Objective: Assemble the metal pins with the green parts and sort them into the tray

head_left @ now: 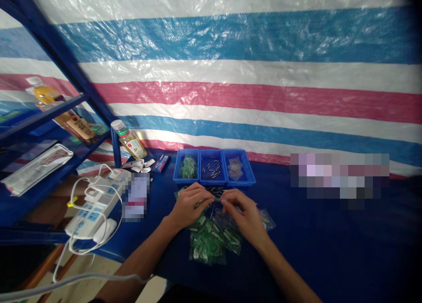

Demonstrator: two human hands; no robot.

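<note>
My left hand (194, 207) and my right hand (243, 215) meet over the middle of the table, fingertips pinched close together. Between them is a small pale piece (218, 199), too small and blurred to name. Below the hands lies a pile of green-tinted clear plastic packets (207, 241) with slim dark and silvery pieces inside. Loose dark slim metal pieces (216, 190) lie just beyond my fingertips. Clear packets (267, 219) show beside my right hand. Behind stand three joined blue trays: green packets (188, 167) at left, thin metal pieces (211, 169) in the middle, clear packets (234, 169) at right.
A white power strip (95, 206) with tangled white cables lies at the left, next to a blue metal rack (99, 103). A drink bottle (129, 140) and a small blue box (161, 163) stand near the striped sheet (250, 96). Two patches are pixelated.
</note>
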